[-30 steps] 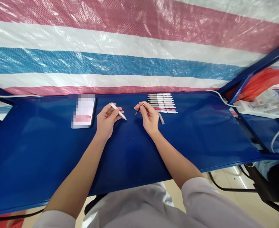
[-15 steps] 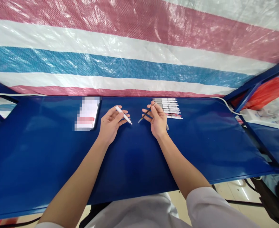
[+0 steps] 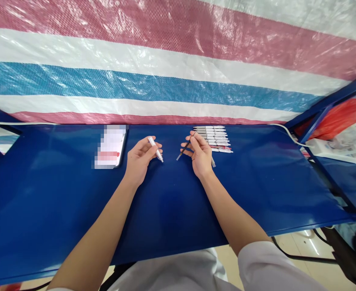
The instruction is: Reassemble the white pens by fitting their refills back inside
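And now the left hand (image 3: 138, 163) is pinching a white pen barrel (image 3: 159, 155) above the worktop (image 3: 166, 202), while the right hand (image 3: 201, 159), near the lined-up pens (image 3: 216, 133), is nipping a slim refill (image 3: 183, 151), other fingers loosely fanning, seemingly leaving both lower ends exposed.

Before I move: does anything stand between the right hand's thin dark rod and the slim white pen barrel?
Nothing visible stands between the rod in the right hand and the barrel in the left hand; the row of white pens lies to the right.
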### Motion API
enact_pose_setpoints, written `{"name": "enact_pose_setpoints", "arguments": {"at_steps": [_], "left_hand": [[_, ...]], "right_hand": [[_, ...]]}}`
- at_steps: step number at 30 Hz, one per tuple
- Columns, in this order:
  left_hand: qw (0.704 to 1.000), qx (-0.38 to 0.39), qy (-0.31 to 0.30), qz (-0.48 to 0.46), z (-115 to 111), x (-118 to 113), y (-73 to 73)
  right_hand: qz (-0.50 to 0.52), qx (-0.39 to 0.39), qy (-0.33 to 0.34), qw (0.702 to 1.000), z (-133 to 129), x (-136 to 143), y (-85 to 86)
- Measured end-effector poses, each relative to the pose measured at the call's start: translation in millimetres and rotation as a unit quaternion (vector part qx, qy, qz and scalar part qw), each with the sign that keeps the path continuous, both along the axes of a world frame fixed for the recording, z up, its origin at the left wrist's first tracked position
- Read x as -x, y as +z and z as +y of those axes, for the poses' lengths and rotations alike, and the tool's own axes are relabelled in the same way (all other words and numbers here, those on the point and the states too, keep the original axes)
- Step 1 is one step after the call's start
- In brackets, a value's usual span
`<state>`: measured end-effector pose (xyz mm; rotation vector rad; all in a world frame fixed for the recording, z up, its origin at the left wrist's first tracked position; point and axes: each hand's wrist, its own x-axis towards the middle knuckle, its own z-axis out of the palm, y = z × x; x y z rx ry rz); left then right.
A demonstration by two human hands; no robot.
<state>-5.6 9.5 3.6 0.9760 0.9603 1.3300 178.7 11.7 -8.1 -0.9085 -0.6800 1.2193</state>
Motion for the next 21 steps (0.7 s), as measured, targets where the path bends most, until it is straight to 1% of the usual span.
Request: {"name": "enact_pose_setpoints", "arguments": {"at_steps": [6,10,13,17,19,21], "left_hand": [[0.997,-0.042,0.01,0.064,-0.8,-0.4,-3.4],[0.987,-0.08,0.021,0.141,-4.3,-2.3,-4.1],[0.969,-0.126,0.015,0.211,-7.9,-3.3,-2.2],[0.929,-0.208,0.007,0.307,-11.7,-2.7,2.2],[0.918,-0.228,0.001,0.324,-13.0,-1.8,3.4],[0.915,-0.237,-0.004,0.327,-13.8,-1.0,3.3]], "right_hand": [[-0.044,-0.007,0.003,0.999,-1.1,3.4,1.0],[-0.054,-0.012,0.002,0.998,-2.0,5.8,3.1],[-0.068,-0.017,-0.003,0.998,-3.2,7.0,5.1],[-0.059,-0.036,-0.028,0.997,-5.9,8.8,12.7],[-0.045,-0.051,-0.043,0.997,-7.7,10.6,20.5],[-0.035,-0.067,-0.054,0.996,-9.3,13.0,30.0]]}}
